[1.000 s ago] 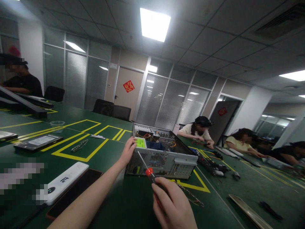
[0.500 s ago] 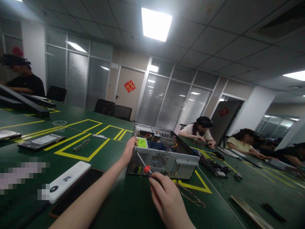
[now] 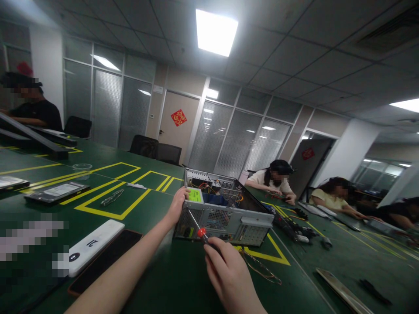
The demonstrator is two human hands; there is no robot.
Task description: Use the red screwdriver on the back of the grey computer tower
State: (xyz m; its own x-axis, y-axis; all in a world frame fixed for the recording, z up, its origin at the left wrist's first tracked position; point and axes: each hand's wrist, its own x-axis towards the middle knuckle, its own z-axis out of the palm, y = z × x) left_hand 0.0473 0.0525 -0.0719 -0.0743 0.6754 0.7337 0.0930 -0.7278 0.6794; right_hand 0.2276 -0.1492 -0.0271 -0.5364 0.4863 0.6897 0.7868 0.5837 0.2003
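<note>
An opened computer case (image 3: 240, 220) lies on its side on the green table, its metal back panel facing me and cables showing inside. At its left corner, beside a power supply with a bright yellow-green label (image 3: 195, 195), my left hand (image 3: 179, 204) grips the edge, fingers curled over the top. My right hand (image 3: 225, 266) is closed round the handle of a screwdriver (image 3: 202, 233), red at its collar. The thin shaft slants up and left to the back panel near the power supply. Whether the tip sits in a screw is too small to tell.
Left of me lie a white power bank (image 3: 96, 246), a dark phone (image 3: 108, 261) and a hard drive (image 3: 57, 192). Coiled wire (image 3: 262, 267) rests right of the case. Black cables (image 3: 293, 224) lie farther right. A co-worker (image 3: 276, 181) sits across the table.
Almost nothing differs. My right hand and the screwdriver handle have shifted very slightly left; my left hand stays on the case.
</note>
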